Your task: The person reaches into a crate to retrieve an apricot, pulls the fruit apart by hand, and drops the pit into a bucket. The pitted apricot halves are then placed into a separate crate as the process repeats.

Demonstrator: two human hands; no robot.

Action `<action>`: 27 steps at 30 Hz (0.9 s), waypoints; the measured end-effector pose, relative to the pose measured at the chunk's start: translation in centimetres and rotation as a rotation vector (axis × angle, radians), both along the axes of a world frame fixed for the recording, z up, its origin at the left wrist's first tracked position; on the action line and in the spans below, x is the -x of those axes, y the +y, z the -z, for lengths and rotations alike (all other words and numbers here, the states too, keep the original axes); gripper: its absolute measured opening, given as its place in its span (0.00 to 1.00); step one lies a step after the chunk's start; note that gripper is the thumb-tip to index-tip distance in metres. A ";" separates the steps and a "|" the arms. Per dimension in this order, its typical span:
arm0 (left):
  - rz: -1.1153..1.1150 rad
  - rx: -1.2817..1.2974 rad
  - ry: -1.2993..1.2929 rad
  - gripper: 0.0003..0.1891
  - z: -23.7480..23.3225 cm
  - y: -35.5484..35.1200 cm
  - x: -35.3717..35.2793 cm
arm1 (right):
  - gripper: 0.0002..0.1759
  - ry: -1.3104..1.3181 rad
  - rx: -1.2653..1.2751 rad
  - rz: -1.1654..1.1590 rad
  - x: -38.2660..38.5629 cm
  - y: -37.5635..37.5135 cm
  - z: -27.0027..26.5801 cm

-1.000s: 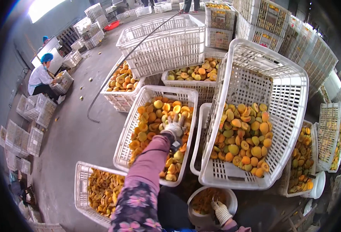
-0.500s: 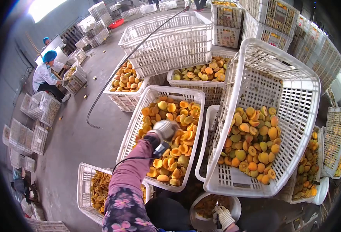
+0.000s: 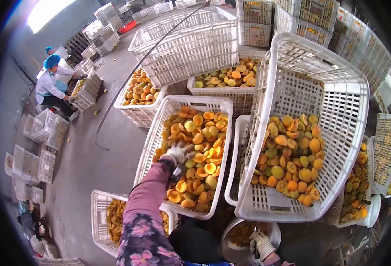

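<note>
My left hand (image 3: 177,154), in a pale glove, reaches over a white plastic crate (image 3: 225,177) of halved apricots (image 3: 209,168). Its fingers are spread and touch or hover just above the fruit; I see nothing held in them. Low in the view, my right hand (image 3: 263,246), also gloved, is closed around a slim tool (image 3: 256,254) with a dark handle and a metal tip. What kind of tool it is I cannot make out. That hand is at the right rim of a round metal basin (image 3: 273,230) with orange-brown pieces inside.
A large tilted crate (image 3: 344,133) of apricots leans at the right. Behind stand another white crate (image 3: 191,57) and crates of fruit. A crate (image 3: 98,221) of darker pieces sits at lower left. A dark rod (image 3: 115,97) slants by the crates. A person (image 3: 51,84) works far left.
My left hand has moved left and slightly down across the fruit, its blur gone and fingers now spread. My right hand stays by the basin, still gripping the tool. The view has shifted slightly.
</note>
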State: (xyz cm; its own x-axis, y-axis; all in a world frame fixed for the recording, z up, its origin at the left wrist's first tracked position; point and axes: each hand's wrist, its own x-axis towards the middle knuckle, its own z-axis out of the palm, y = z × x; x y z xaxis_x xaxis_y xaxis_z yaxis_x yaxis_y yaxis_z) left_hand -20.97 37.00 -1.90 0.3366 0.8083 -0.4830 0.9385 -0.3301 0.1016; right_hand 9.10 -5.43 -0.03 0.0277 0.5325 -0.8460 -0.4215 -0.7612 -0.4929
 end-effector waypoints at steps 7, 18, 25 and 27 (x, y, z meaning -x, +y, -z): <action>0.118 0.200 0.247 0.54 -3.2 -14.0 -1.2 | 0.17 0.022 0.082 0.024 0.4 -0.1 0.4; -0.069 0.185 -0.010 0.30 -7.2 -12.5 -5.2 | 0.17 0.067 -0.071 0.020 0.5 -0.3 -3.0; -0.065 0.118 0.267 0.43 -1.5 -13.2 -8.2 | 0.24 -0.494 -0.247 -0.370 0.2 -1.1 -2.7; 0.040 0.166 0.267 0.42 -0.2 -11.0 -7.1 | 0.28 -0.785 -0.132 -0.811 -0.5 0.8 -7.5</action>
State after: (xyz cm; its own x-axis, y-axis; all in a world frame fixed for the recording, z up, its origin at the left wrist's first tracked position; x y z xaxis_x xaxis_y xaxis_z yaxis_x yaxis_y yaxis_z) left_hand -13.92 25.95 -1.69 0.2103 0.6994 -0.6830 0.9258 -0.3671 -0.0908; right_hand 9.60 -4.59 7.46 0.1317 0.7183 -0.6832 0.6327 -0.5914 -0.4999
